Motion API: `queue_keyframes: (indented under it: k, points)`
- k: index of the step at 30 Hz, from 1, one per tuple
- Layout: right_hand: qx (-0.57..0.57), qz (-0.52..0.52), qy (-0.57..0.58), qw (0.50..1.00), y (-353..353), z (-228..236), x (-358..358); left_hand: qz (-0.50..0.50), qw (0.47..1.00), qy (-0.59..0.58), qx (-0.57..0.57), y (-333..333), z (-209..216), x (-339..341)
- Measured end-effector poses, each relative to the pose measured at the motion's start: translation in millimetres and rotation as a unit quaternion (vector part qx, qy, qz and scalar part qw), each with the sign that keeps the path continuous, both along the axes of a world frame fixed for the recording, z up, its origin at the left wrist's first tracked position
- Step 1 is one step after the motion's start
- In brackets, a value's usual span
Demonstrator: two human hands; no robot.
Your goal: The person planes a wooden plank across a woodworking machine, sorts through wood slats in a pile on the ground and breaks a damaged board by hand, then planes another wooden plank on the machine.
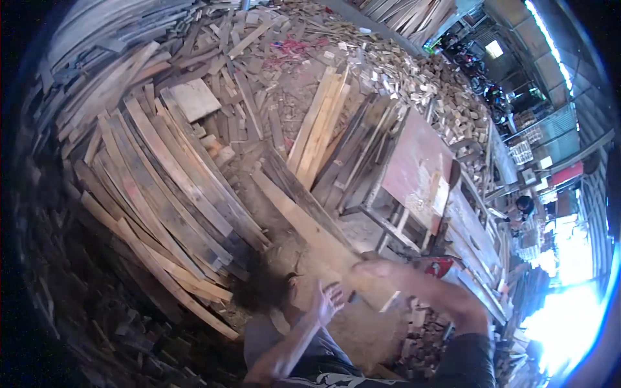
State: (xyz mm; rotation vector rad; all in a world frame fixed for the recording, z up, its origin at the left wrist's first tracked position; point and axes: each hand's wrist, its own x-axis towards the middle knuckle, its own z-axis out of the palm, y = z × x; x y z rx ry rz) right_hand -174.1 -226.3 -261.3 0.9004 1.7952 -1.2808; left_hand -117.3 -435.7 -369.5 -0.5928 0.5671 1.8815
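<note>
A long light-brown wooden plank (310, 226) slants from the middle of the floor toward me, its near end beside my right arm. My right hand (375, 269), somewhat blurred, grips this plank near that end; its fingers are partly hidden. Just left of the plank's near end, my left hand (328, 301) is raised with its fingers apart and nothing in it. A darker plank (301, 191) lies along the far edge of the light one. Close to my left forearm is a dark, blurred shape like a person's hair (262, 284).
Stacked long boards (165, 174) fill the left side. Upright light planks (320, 129) lean ahead beside a reddish-topped table (417, 161). Wood offcuts (446, 97) heap up behind. Another person (522, 207) is far right, near bright daylight.
</note>
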Motion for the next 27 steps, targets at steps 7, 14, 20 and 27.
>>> queue_keyframes:
  k: [7,14,20,27]
  points:
    - [0.307,0.36,-0.021,0.881,21.3,273.3,144.8,0.099,0.962,-0.207,0.144,96.8,31.8,17.2]
    - [0.427,0.294,-0.133,0.845,47.2,302.8,314.8,-0.142,0.976,-0.039,0.161,166.1,91.0,137.0]
    - [0.412,0.347,0.079,0.839,157.2,198.9,429.7,-0.164,0.983,0.05,0.058,181.4,30.5,178.5]
    - [0.325,0.284,0.074,0.899,228.3,217.2,527.7,0.131,0.959,-0.235,-0.09,168.6,-30.4,219.2]
